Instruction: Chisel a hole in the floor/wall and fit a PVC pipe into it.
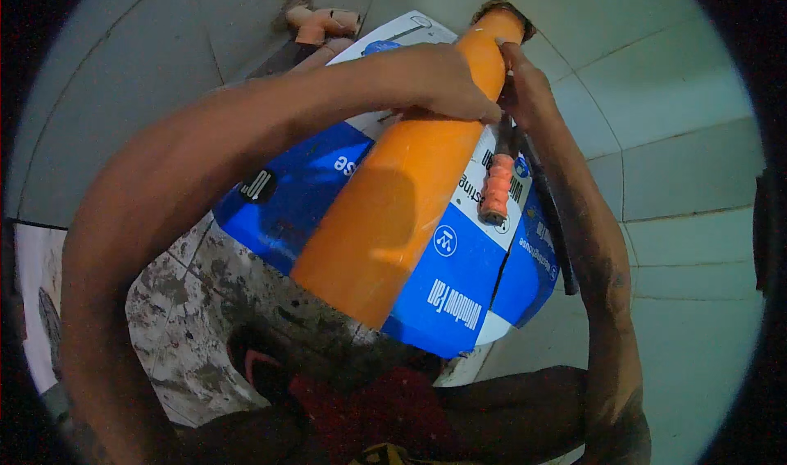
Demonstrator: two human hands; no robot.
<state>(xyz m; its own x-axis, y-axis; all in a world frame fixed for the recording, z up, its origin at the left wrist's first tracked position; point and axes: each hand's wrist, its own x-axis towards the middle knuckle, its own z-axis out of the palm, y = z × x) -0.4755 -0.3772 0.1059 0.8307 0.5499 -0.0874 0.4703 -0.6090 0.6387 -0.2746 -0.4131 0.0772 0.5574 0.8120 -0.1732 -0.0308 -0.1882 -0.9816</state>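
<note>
A long orange plastic pipe (pixel 373 207) runs from near my knees to the far side, lying over a blue and white printed cardboard (pixel 443 309). My left hand (pixel 447 79) is wrapped across the top of the pipe toward its far end. From the other side my right hand (pixel 526 88) grips the pipe's right flank, thumb against it; its other fingers are mostly hidden. The far opening has a dark, rough rim. Below my right hand is a tool with a ribbed orange-red handle (pixel 497 188) and a dark shaft; its head is hidden.
A dark bar (pixel 557 227) runs along my right forearm. Beyond my left forearm sits a salmon-coloured branched pipe fitting (pixel 324 22). Pale tiles (pixel 689 243) lie to the right, and a stained, dirty floor patch (pixel 188 317) is at the lower left.
</note>
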